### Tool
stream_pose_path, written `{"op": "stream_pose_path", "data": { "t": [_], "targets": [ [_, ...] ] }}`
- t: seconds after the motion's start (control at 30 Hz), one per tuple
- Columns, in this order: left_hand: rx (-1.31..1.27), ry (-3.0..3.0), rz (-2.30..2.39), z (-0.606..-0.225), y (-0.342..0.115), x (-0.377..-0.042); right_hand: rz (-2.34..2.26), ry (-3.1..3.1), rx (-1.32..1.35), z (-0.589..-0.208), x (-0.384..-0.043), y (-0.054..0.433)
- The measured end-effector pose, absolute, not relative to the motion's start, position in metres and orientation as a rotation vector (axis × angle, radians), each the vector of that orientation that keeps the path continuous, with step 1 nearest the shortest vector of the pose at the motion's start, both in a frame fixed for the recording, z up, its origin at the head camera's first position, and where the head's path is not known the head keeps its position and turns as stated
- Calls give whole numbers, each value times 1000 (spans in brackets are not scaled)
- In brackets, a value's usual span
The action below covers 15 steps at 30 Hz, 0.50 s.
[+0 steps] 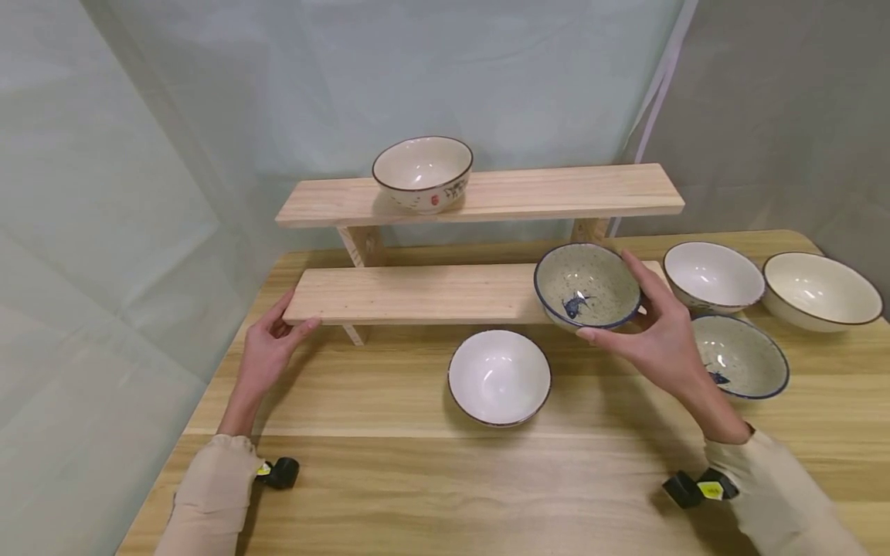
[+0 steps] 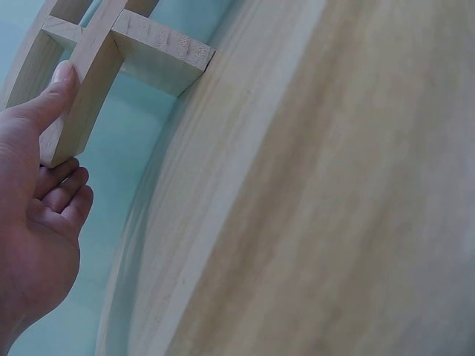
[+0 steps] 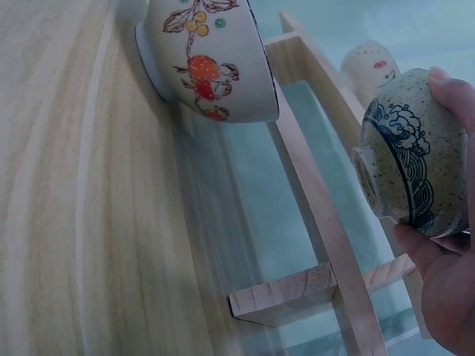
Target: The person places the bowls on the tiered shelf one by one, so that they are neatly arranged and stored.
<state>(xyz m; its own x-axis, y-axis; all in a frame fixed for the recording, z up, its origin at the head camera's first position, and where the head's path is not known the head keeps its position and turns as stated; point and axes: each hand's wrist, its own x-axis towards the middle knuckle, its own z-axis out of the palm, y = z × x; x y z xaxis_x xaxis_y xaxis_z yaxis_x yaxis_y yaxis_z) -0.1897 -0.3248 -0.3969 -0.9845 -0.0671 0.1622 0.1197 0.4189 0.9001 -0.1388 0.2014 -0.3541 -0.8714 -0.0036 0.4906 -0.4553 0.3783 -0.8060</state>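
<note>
My right hand (image 1: 660,340) holds a speckled grey bowl (image 1: 591,286) with a blue rim and a blue fish inside, over the right part of the lower board of a two-step wooden shelf (image 1: 417,295). In the right wrist view, blue waves decorate the outside of this bowl (image 3: 415,148), and a gap shows between its foot and the board. At the shelf's left end, my left hand (image 1: 267,347) grips the lower board. Seen from the left wrist, the thumb lies along the board (image 2: 96,96) and the other fingers curl at its end.
A cream bowl (image 1: 422,174) stands on the upper board (image 1: 563,193). On the table before the shelf sits a white bowl (image 1: 499,378). To the right are a white bowl (image 1: 714,274), a wider cream bowl (image 1: 823,289) and another grey blue-rimmed bowl (image 1: 744,355), partly behind my right hand.
</note>
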Motion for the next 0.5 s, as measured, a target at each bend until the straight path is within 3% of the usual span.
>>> {"op": "stream_pose_path", "data": {
  "t": [0.5],
  "targets": [
    [-50, -2480, -1610, -398, -324, -190, 1596, -2146, 422, -343, -148, 192]
  ]
}}
